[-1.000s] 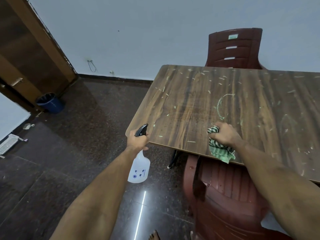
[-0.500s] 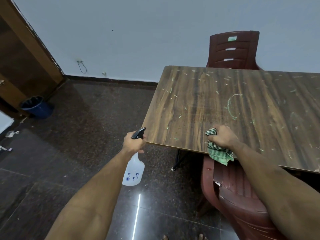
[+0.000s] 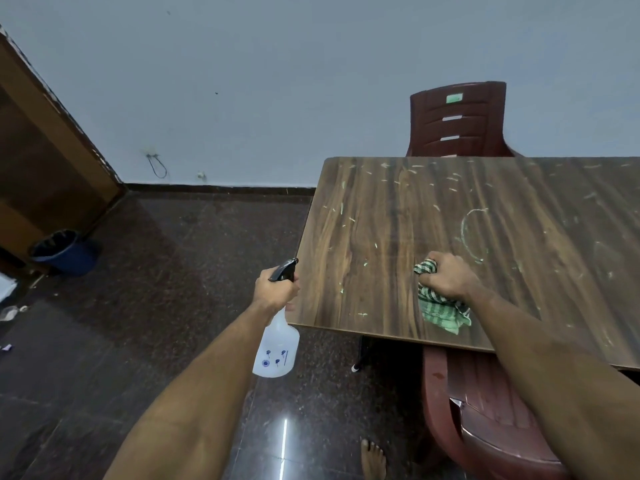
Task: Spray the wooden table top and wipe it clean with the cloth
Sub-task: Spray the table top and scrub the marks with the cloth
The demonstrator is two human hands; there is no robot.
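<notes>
A dark tiled floor and pale wall frame the wooden table top, centre right, now larger in frame than before. The right hand has slid the clenched green striped cloth further onto the smeared wood; the left hand grips the spray bottle just off the table's left edge

You see a wood-grain counter with a dull sheen, a striped woven cloth, a translucent plastic spray bottle, glossy maroon plastic chairs, and a polished stone floor.
</notes>
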